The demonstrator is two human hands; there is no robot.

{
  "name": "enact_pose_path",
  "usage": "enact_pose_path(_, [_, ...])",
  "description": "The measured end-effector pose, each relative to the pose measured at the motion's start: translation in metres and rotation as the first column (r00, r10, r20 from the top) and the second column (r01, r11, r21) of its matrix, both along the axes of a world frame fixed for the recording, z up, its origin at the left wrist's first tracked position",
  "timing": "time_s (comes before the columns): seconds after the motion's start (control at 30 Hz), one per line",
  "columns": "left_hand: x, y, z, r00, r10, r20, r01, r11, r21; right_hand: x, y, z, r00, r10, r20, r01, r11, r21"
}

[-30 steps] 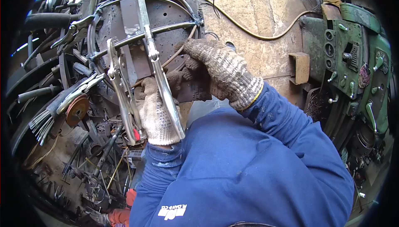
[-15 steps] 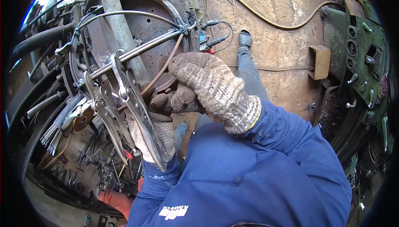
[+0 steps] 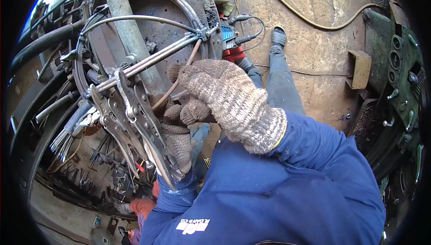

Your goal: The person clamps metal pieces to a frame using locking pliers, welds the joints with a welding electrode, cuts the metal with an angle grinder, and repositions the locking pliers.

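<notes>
My right hand point(image 3: 229, 101), in a brown and grey knitted glove, is closed around a thin brown metal rod point(image 3: 186, 65). The rod slants down from a welded joint on a round metal frame point(image 3: 139, 17). Lower down, my left hand point(image 3: 178, 146), gloved too, has its fingers curled at the rod's lower end. Part of that hand is hidden behind a pair of locking pliers point(image 3: 146, 119). Beside these hangs a second pair of locking pliers point(image 3: 114, 119). Both are clamped to the frame's straight double bar point(image 3: 148, 65).
A blue and red machine point(image 3: 228, 34) with a cable stands beyond the frame. A green machine with levers point(image 3: 402, 74) is at the right, near a rusty metal channel piece point(image 3: 359, 70). A hose point(image 3: 305, 23) crosses the floor. Another person's orange clothing point(image 3: 143, 206) shows at lower left.
The view has shifted a little, bringing more of the blue and red machine into sight. Both hands stay at the rod, and the frame and pliers look unmoved relative to them.
</notes>
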State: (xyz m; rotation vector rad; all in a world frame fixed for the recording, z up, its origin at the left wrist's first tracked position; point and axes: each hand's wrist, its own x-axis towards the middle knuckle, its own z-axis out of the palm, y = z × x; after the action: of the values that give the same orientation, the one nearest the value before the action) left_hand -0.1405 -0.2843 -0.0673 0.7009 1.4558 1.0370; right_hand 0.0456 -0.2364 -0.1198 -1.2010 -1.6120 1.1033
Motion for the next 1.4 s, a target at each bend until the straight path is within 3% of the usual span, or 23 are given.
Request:
enact_pose_path(0.03, [0.0, 0.0, 0.0, 0.999, 0.012, 0.05, -0.013, 1.0, 0.023, -0.001, 0.0, -0.001, 1.0, -0.016, -0.008, 0.016, 1.0, 0.016])
enact_pose_path(0.07, [0.001, -0.001, 0.0, 0.958, -0.161, -0.237, 0.177, 0.983, 0.047, -0.001, 0.0, -0.002, 0.999, -0.033, -0.015, 0.033, 0.999, 0.033])
enact_pose_path(0.1, [0.001, -0.001, -0.001, 0.809, -0.304, -0.503, 0.362, 0.932, 0.018, -0.001, 0.0, -0.002, 0.999, -0.035, -0.013, 0.035, 0.999, 0.032])
enact_pose_path(0.13, [-0.003, -0.003, -0.005, 0.81, -0.306, -0.501, 0.364, 0.931, 0.02, 0.001, 0.002, -0.003, 0.999, -0.015, -0.029, 0.016, 0.999, 0.035])
enact_pose_path(0.17, [-0.007, -0.006, -0.01, 0.91, -0.285, -0.3, 0.311, 0.949, 0.042, 0.001, 0.003, -0.004, 0.999, 0.002, -0.044, -0.001, 0.999, 0.038])
enact_pose_path(0.23, [-0.012, -0.008, -0.014, 0.962, -0.263, -0.077, 0.267, 0.963, 0.046, -0.008, 0.003, -0.005, 0.993, -0.114, -0.031, 0.117, 0.986, 0.116])
enact_pose_path(0.33, [-0.007, -0.003, -0.01, 0.99, -0.012, 0.143, 0.011, 1.0, 0.007, -0.008, 0.006, 0.014, 0.857, -0.208, -0.471, -0.019, 0.901, -0.433])
enact_pose_path(0.43, [-0.01, -0.004, -0.005, 0.961, 0.069, 0.267, -0.065, 0.998, -0.023, -0.01, 0.004, 0.029, 0.541, -0.482, -0.69, -0.383, 0.589, -0.712])
enact_pose_path(0.47, [-0.012, -0.005, -0.004, 0.947, 0.095, 0.306, -0.09, 0.995, -0.031, -0.017, 0.0, 0.022, 0.625, -0.4, -0.67, -0.245, 0.714, -0.656])
enact_pose_path(0.53, [-0.015, -0.005, -0.005, 0.933, 0.112, 0.343, -0.108, 0.994, -0.031, -0.021, 0.0, 0.022, 0.647, -0.397, -0.651, -0.214, 0.725, -0.655])
enact_pose_path(0.6, [-0.017, -0.006, -0.006, 0.921, 0.127, 0.367, -0.127, 0.992, -0.026, -0.022, 0.003, 0.035, 0.599, -0.528, -0.602, -0.213, 0.62, -0.755])
enact_pose_path(0.83, [-0.014, -0.008, -0.008, 0.899, 0.159, 0.408, -0.176, 0.984, 0.003, -0.032, -0.002, 0.036, 0.372, -0.723, -0.582, -0.278, 0.512, -0.813])
enact_pose_path(0.9, [-0.026, -0.014, -0.021, 0.741, 0.21, 0.638, -0.172, 0.978, -0.122, -0.033, -0.001, 0.038, 0.388, -0.717, -0.579, -0.28, 0.507, -0.815])
enact_pose_path(1.07, [-0.03, -0.011, -0.021, 0.449, 0.306, 0.84, -0.143, 0.952, -0.27, -0.034, 0.003, 0.045, 0.439, -0.723, -0.532, -0.252, 0.469, -0.846])
enact_pose_path(1.27, [-0.046, -0.023, -0.036, 0.554, 0.374, 0.744, -0.181, 0.926, -0.33, -0.034, 0.003, 0.046, 0.46, -0.712, -0.531, -0.265, 0.46, -0.847])
enact_pose_path(1.4, [-0.048, -0.022, -0.036, 0.479, 0.358, 0.801, -0.139, 0.932, -0.334, -0.035, 0.0, 0.041, 0.432, -0.73, -0.529, -0.265, 0.458, -0.849])
